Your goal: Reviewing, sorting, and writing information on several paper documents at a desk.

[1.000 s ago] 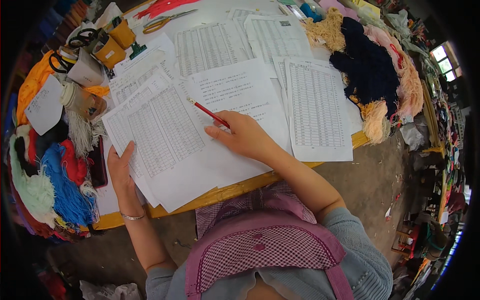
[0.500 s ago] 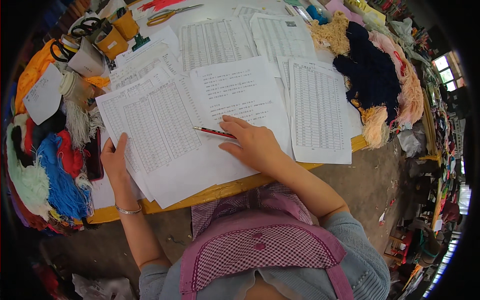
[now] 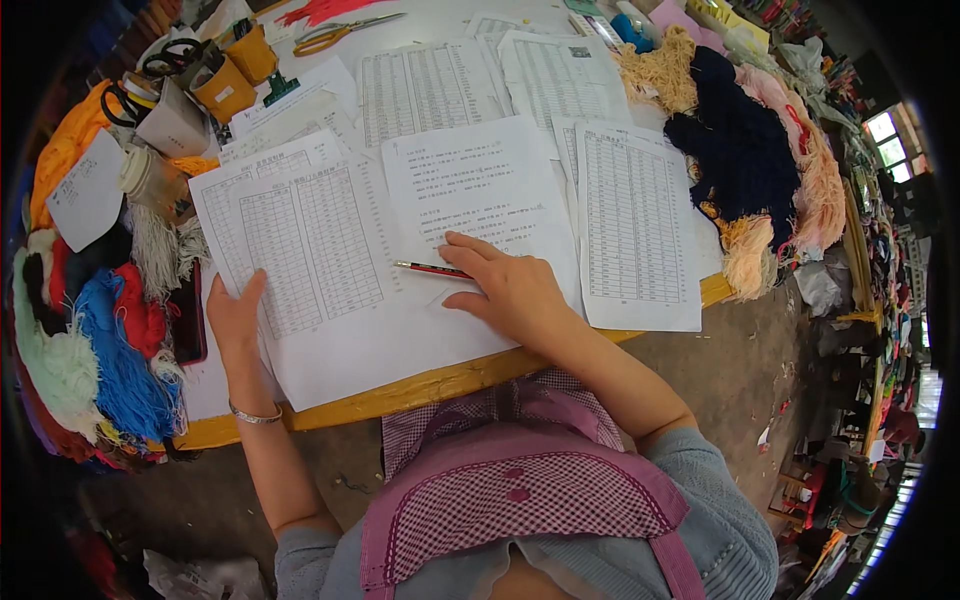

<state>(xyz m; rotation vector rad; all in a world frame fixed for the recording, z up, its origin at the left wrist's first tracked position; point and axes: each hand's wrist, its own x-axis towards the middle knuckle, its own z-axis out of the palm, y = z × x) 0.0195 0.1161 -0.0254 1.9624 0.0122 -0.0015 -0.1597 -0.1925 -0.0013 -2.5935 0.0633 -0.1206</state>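
My left hand grips the left edge of a few overlapping paper sheets printed with table grids, thumb on top, fingers underneath. Lying across the middle of the table is a sheet with lines of text. On its lower part rests my right hand, palm down, a red-and-black pencil held in it with the pale end pointing left. Part of the pencil is hidden under the hand. Another grid sheet lies to the right of my right hand.
More printed sheets lie farther back. Scissors and holders with tools stand far left, with a lidded cup. Yarn bundles, blue at left and navy at right, flank the papers. The yellow table edge runs in front of me.
The grid sheets in my left hand have shifted left and slightly up, overlapping differently. My left hand moved slightly with them; my right hand and pencil moved slightly right.
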